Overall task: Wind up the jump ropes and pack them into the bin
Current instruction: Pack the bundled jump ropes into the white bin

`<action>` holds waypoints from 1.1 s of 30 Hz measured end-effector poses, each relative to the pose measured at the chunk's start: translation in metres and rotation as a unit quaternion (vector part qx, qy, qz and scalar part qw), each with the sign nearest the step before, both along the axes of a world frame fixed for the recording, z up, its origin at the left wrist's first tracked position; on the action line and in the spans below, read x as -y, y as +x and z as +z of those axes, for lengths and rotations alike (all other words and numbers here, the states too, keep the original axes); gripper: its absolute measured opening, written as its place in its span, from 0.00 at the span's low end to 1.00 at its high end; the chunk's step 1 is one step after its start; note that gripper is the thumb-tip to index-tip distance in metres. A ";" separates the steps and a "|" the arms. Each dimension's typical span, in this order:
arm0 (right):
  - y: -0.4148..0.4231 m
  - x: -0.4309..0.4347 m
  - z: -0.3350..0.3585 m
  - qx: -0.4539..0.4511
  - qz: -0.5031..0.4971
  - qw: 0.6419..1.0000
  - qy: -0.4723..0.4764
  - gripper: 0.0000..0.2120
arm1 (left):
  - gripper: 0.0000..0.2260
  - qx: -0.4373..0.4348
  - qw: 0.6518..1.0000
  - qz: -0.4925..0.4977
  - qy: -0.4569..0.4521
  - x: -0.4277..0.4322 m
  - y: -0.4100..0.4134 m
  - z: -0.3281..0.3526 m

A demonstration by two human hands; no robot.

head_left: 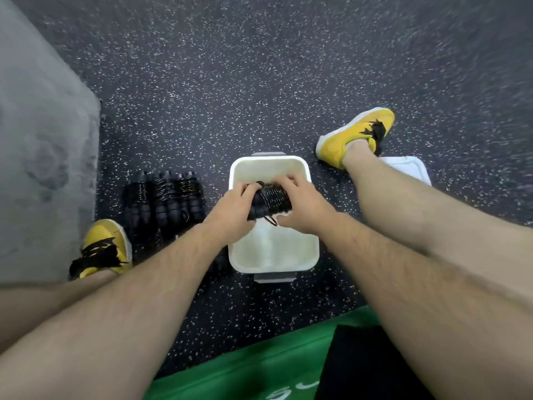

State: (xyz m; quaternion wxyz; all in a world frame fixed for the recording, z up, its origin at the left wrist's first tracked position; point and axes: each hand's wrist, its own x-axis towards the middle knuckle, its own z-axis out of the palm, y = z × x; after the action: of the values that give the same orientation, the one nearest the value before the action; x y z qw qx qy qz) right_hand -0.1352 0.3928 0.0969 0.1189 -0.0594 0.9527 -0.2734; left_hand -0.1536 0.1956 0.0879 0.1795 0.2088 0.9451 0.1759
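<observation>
Seen from above, looking down past bare forearms and legs to a dark speckled floor point(259, 67). Held over the open white bin point(313, 249) by both hands: a wound jump rope point(271, 199), black cord coiled tight in many turns around its black handles, a short loop of cord hanging loose from the near end. Left hand point(233, 207) curled round the left end of the bundle, fingers wrapped over the top and thumb side toward the handles. Right hand point(300, 203) curled round the right end, fingertips hooked over the far edge of the coil, palm covering its right side. Bundle above the far half of the bin, roughly level with the rim; whether touching the bin's inside, impossible to tell. Bin itself pale inside, with grey handles at the near and far ends, standing on the floor between the feet. Just left of the bin, on the floor, a row of other wound ropes point(164, 197), black bundles lying side by side, blurred in detail. Beyond the right leg, a white lid point(412, 168) flat on the floor, partly hidden by the calf. Yellow shoe with black laces point(101, 249) at the left, beside a grey padded block point(43, 140); second yellow shoe point(354, 134) at the far right of the bin. Near the bottom edge, a green mat point(245, 370) with white lettering and a patch of black cloth point(360, 365) on it.
</observation>
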 end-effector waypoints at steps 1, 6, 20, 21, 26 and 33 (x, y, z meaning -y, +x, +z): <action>-0.001 -0.004 -0.005 0.020 -0.002 1.000 0.006 0.33 | 0.34 -0.009 1.000 -0.005 -0.024 -0.005 -0.002 -0.006; -0.008 0.002 -0.035 0.083 0.018 0.992 0.091 0.33 | 0.21 -0.099 0.970 -0.071 -0.209 -0.026 -0.009 -0.031; -0.019 0.023 -0.092 0.118 -0.020 0.961 0.249 0.18 | 0.13 0.004 0.980 -0.009 -0.198 -0.056 -0.013 -0.076; -0.018 0.023 -0.093 0.118 -0.016 0.961 0.252 0.19 | 0.13 0.007 0.981 -0.005 -0.192 -0.056 -0.011 -0.078; -0.013 0.025 -0.095 0.057 0.003 0.954 0.293 0.16 | 0.13 0.001 0.985 -0.002 -0.172 -0.052 -0.001 -0.085; -0.019 0.030 -0.065 0.055 -0.007 0.974 0.219 0.15 | 0.11 0.000 0.994 -0.012 -0.110 -0.047 -0.006 -0.069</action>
State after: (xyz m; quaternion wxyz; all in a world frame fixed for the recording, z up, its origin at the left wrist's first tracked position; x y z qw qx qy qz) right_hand -0.1540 0.3628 0.0317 0.1790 -0.0104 0.9818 -0.0622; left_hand -0.1594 0.2428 0.0192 0.2038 0.1996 0.9560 0.0691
